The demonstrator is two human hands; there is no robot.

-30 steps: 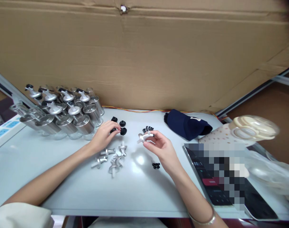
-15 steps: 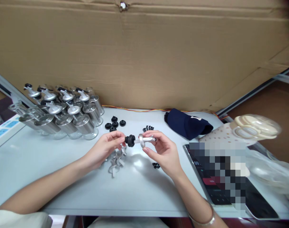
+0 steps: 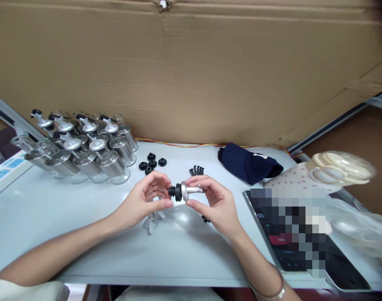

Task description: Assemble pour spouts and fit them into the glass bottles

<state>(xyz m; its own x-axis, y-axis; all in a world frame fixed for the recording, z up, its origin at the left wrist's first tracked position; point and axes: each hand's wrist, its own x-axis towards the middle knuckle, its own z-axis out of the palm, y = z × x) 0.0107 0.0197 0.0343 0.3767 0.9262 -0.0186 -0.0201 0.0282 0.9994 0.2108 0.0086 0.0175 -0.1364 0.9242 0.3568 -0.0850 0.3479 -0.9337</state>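
Over the middle of the table, my right hand [image 3: 217,202] grips a silver pourer spout [image 3: 192,190] by its round flange and tube, thumb below and fingers above. A black ribbed rubber stopper [image 3: 177,192] sits on the spout's stem, close against the flange. My left hand [image 3: 150,196] is open around the stopper's narrow end, thumb and fingers apart; whether a fingertip touches it is hard to see. Below the hands lie more silver spouts [image 3: 151,223], partly hidden by my left hand. Behind it are several black rubber stoppers [image 3: 151,163].
Glass and steel dispenser bottles [image 3: 111,165], some with spouts, stand at back left beside a power strip [image 3: 6,171]. Small black levers [image 3: 197,170] and black caps [image 3: 205,219] lie near my right hand. A navy cap [image 3: 249,163], tumbler [image 3: 304,175] and phone [image 3: 272,234] occupy the right.
The stopper and spout have come together, covering the stem that showed between them. My left thumb and fingers have spread from their pinch on the stopper's end.
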